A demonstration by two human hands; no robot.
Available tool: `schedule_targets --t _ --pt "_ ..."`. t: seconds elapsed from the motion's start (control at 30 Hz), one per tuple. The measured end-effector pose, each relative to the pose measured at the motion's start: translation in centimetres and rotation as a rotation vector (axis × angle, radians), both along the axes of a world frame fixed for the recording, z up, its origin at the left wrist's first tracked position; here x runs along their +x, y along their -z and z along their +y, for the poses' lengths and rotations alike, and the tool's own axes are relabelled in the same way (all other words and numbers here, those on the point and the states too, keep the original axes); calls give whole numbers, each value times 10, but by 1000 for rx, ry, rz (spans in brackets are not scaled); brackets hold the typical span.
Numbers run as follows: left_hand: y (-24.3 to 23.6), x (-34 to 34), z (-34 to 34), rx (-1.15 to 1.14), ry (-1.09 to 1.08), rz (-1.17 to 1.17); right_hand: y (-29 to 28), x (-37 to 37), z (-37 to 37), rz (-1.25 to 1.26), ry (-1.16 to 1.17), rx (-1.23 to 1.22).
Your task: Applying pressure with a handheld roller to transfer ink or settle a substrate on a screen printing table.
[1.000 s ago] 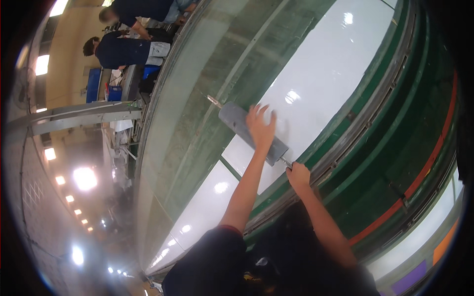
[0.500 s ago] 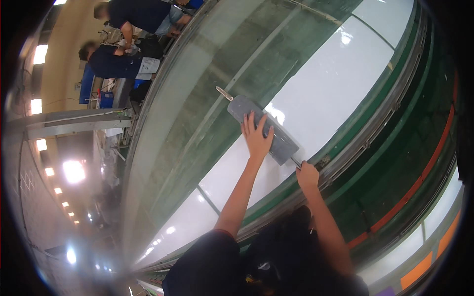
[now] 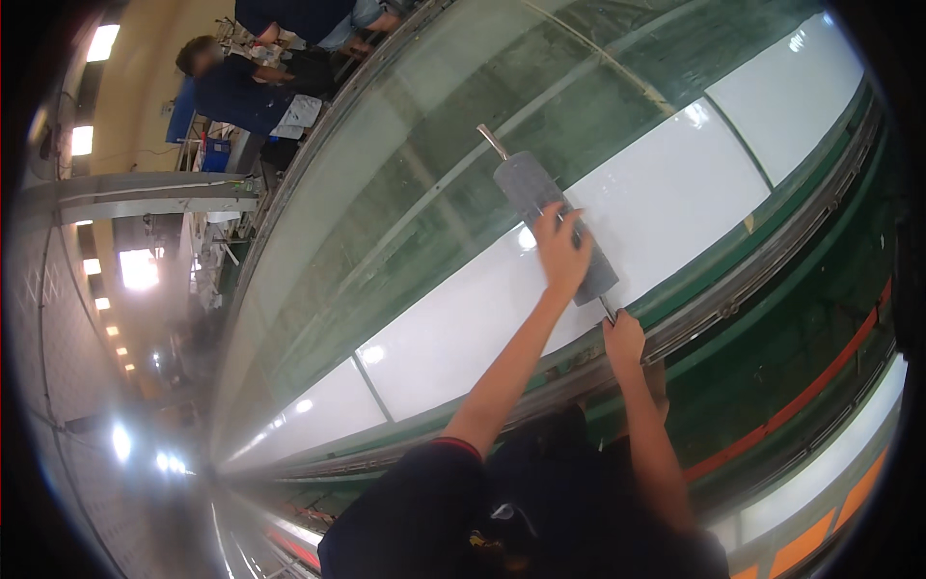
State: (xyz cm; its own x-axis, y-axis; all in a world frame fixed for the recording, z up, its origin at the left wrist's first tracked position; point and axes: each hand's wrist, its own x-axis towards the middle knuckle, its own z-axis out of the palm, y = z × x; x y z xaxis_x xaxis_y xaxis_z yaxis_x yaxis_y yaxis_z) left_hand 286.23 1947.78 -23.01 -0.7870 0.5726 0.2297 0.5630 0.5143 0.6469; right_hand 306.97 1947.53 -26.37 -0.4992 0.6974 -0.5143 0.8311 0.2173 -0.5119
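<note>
A dark grey roller (image 3: 526, 183) lies slantwise across the table, over a glossy white sheet (image 3: 666, 207). From its far end sticks a short metal rod (image 3: 492, 142), and a thinner metal rod (image 3: 607, 308) comes out of its near end. My left hand (image 3: 564, 251) rests on top of the roller, fingers apart and slightly bent over its surface. My right hand (image 3: 624, 338) is closed around the near rod, beside the table's front edge. The roller's underside is hidden.
Narrow dark gaps (image 3: 739, 140) part the white sheets along the long greenish table (image 3: 424, 232). A metal rail (image 3: 714, 314) runs along its near edge. Across the table, two people in dark shirts (image 3: 241, 94) work beside a grey beam (image 3: 154, 193).
The roller and both hands have moved to the right along the white sheet. My left hand's fingers are more bent on the roller. The view has shifted too.
</note>
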Motion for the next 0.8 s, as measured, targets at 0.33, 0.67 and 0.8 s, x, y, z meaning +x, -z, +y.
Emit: schedule_targets --t 0.33,0.67,0.8 --pt "-16 54 243 -164 -66 43 9 32 170 128 -98 -135" --pt "-10 82 344 -148 -272 106 7 76 361 171 22 -81" --pt "9 106 450 -213 -185 165 21 78 439 78 -39 -117"
